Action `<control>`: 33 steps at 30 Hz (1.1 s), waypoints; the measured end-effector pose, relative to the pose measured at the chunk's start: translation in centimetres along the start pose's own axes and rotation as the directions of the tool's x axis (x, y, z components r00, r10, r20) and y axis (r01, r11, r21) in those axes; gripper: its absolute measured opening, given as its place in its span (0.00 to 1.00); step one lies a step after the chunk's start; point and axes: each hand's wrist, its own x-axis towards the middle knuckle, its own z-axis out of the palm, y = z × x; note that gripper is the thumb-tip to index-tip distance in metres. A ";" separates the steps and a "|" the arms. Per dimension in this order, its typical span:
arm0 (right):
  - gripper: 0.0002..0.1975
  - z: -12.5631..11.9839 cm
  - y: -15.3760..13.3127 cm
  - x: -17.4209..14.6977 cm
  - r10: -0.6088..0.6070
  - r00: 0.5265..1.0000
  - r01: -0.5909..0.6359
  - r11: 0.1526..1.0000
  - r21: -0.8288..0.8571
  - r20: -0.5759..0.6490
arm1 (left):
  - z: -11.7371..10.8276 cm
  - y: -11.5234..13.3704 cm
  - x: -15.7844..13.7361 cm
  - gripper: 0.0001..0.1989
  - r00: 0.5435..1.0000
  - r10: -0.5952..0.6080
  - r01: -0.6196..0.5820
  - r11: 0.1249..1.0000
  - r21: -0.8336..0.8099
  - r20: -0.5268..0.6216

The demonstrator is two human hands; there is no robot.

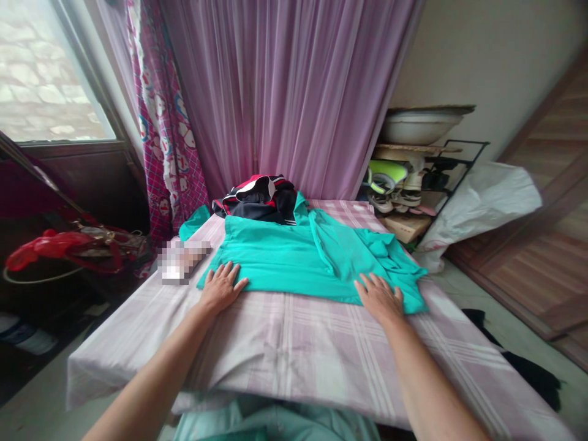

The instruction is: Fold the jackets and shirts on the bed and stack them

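Note:
A turquoise shirt (pixel 275 254) lies spread across the table, its near edge fairly straight. My left hand (pixel 222 286) rests flat on the shirt's near left corner, fingers spread. On the near right part of the cloth lies my right hand (pixel 379 297), also flat with its fingers apart. The right side of the shirt is rumpled, with loose folds (pixel 381 248). Part of the turquoise cloth reaches out past the far left, next to a dark bundle. Neither hand grips anything.
A plaid cloth (pixel 294 343) covers the table. Dark clothing with red and white trim (pixel 261 199) is heaped at the back. Purple curtains (pixel 285 92) hang behind. To the right stand a shoe rack (pixel 432 211) and a white sack (pixel 487 205). A blurred-out patch covers something at left.

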 end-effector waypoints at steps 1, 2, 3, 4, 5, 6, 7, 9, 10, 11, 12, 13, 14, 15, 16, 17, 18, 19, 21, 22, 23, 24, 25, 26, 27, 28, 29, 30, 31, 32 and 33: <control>0.26 0.1 0.0 0.0 -0.007 1.000 0.007 1.000 -0.001 0.003 | -0.1 0.0 0.0 0.32 1.000 -0.003 0.003 1.000 0.007 0.005; 0.27 0.1 0.0 0.1 -0.014 1.000 0.014 1.000 -0.001 0.009 | -0.2 0.1 0.0 0.32 1.000 -0.007 0.007 1.000 0.016 0.015; 0.27 0.2 0.0 0.1 -0.021 1.000 0.021 1.000 0.000 0.015 | -0.4 0.1 0.0 0.33 1.000 -0.011 0.010 1.000 0.024 0.026; 0.27 0.2 0.0 0.0 -0.024 1.000 0.024 1.000 0.002 0.020 | -0.6 0.2 0.1 0.33 0.999 -0.013 0.012 1.000 0.029 0.036; 0.27 0.2 0.1 0.0 -0.025 1.000 0.025 1.000 0.005 0.016 | -0.8 0.2 0.3 0.33 0.999 -0.013 0.011 0.999 0.031 0.043; 0.26 0.1 0.1 -0.1 -0.027 1.000 0.027 1.000 0.006 -0.006 | -1.0 0.3 0.5 0.32 0.999 -0.011 0.009 0.999 0.030 0.044; 0.26 0.1 0.0 -0.2 -0.033 0.998 0.034 0.999 0.007 -0.051 | -1.1 0.4 0.7 0.31 0.999 -0.005 0.005 1.000 0.028 0.033; 0.25 -0.2 -0.3 -0.5 -0.063 0.980 0.065 0.998 0.002 -0.188 | -1.2 0.7 1.2 0.28 1.000 0.020 -0.019 1.000 0.020 -0.023; 0.25 -0.3 -0.7 -0.7 -0.092 0.963 0.095 0.995 -0.002 -0.254 | -1.2 1.0 1.5 0.28 0.998 0.041 -0.040 0.999 0.017 -0.057; 0.25 -0.5 -1.1 -0.9 -0.134 0.946 0.137 0.990 -0.008 -0.296 | -1.1 1.2 1.7 0.27 0.994 0.061 -0.061 0.998 0.011 -0.087; 0.24 -0.6 -1.5 -1.1 -0.182 0.936 0.187 0.982 -0.014 -0.303 | -0.9 1.5 1.9 0.27 0.992 0.076 -0.076 0.997 0.003 -0.103; 0.24 -0.7 -2.0 -1.3 -0.227 0.935 0.232 0.973 -0.016 -0.273 | -0.7 1.8 2.0 0.28 0.992 0.079 -0.080 0.997 -0.007 -0.100; 0.24 -0.7 -2.5 -1.4 -0.260 0.940 0.264 0.964 -0.013 -0.219 | -0.5 2.0 2.1 0.28 0.994 0.071 -0.072 0.997 -0.020 -0.082; 0.23 -0.7 -2.8 -1.5 -0.273 0.949 0.276 0.961 -0.007 -0.156 | -0.3 2.2 2.2 0.28 0.997 0.056 -0.058 0.998 -0.031 -0.055; 0.23 -0.7 -3.1 -1.6 -0.260 0.960 0.261 0.965 -0.002 -0.101 | -0.2 2.3 2.2 0.28 0.999 0.040 -0.041 0.998 -0.040 -0.026; 0.23 -0.7 -3.2 -1.6 -0.223 0.973 0.223 0.975 0.001 -0.062 | -0.1 2.4 2.2 0.28 1.000 0.027 -0.027 0.998 -0.047 -0.002; 0.23 -0.6 -3.2 -1.5 -0.172 0.984 0.173 0.985 0.002 -0.044 | -0.1 2.4 2.1 0.29 1.000 0.021 -0.021 0.998 -0.052 0.011; 0.23 -0.6 -2.9 -1.5 -0.122 0.992 0.122 0.993 0.003 -0.041 | -0.1 2.5 2.1 0.29 1.000 0.020 -0.019 0.998 -0.055 0.014; 0.24 -0.6 -1.9 -1.3 -0.035 0.998 0.036 0.999 0.008 -0.060 | -0.3 2.5 1.9 0.29 1.000 0.024 -0.023 0.998 -0.053 0.004; 0.24 -0.7 -1.3 -1.2 -0.003 0.997 0.004 1.000 0.011 -0.074 | -0.4 2.5 1.8 0.28 1.000 0.025 -0.025 0.998 -0.049 -0.002; 0.23 -0.7 -0.6 -1.2 0.022 0.996 -0.021 1.000 0.015 -0.090 | -0.5 2.5 1.7 0.28 1.000 0.025 -0.025 0.999 -0.044 -0.006; 0.23 -0.7 0.1 -1.1 0.041 0.993 -0.040 0.999 0.019 -0.107 | -0.6 2.5 1.6 0.28 1.000 0.024 -0.024 0.999 -0.037 -0.006; 0.23 -0.7 0.7 -1.1 0.056 0.991 -0.054 0.998 0.024 -0.120 | -0.6 2.6 1.6 0.28 1.000 0.022 -0.022 0.999 -0.031 -0.004; 0.23 -0.7 1.2 -1.1 0.064 0.990 -0.061 0.998 0.031 -0.127 | -0.6 2.6 1.6 0.29 1.000 0.021 -0.021 0.999 -0.027 -0.003; 0.23 -0.7 1.5 -1.1 0.064 0.990 -0.059 0.998 0.038 -0.128 | -0.6 2.6 1.6 0.29 1.000 0.021 -0.021 0.999 -0.026 -0.004; 0.22 -0.7 1.8 -1.0 0.060 0.990 -0.054 0.998 0.045 -0.124 | -0.5 2.7 1.6 0.29 1.000 0.021 -0.021 0.999 -0.027 -0.008; 0.22 -0.7 1.9 -1.0 0.054 0.991 -0.048 0.997 0.052 -0.121 | -0.5 2.7 1.6 0.28 1.000 0.019 -0.020 0.999 -0.029 -0.013; 0.22 -0.7 2.0 -1.0 0.047 0.992 -0.040 0.998 0.058 -0.118 | -0.5 2.7 1.6 0.28 1.000 0.017 -0.018 0.999 -0.031 -0.017; 0.22 -0.7 1.9 -1.0 0.040 0.992 -0.033 0.998 0.062 -0.116 | -0.5 2.7 1.6 0.28 1.000 0.015 -0.015 0.999 -0.031 -0.019; 0.21 -0.7 1.9 -1.0 0.036 0.993 -0.029 0.998 0.063 -0.113 | -0.5 2.8 1.6 0.28 1.000 0.012 -0.013 0.999 -0.030 -0.021; 0.21 -0.8 1.8 -1.0 0.036 0.994 -0.029 0.998 0.061 -0.107 | -0.6 2.8 1.5 0.29 1.000 0.011 -0.012 1.000 -0.026 -0.019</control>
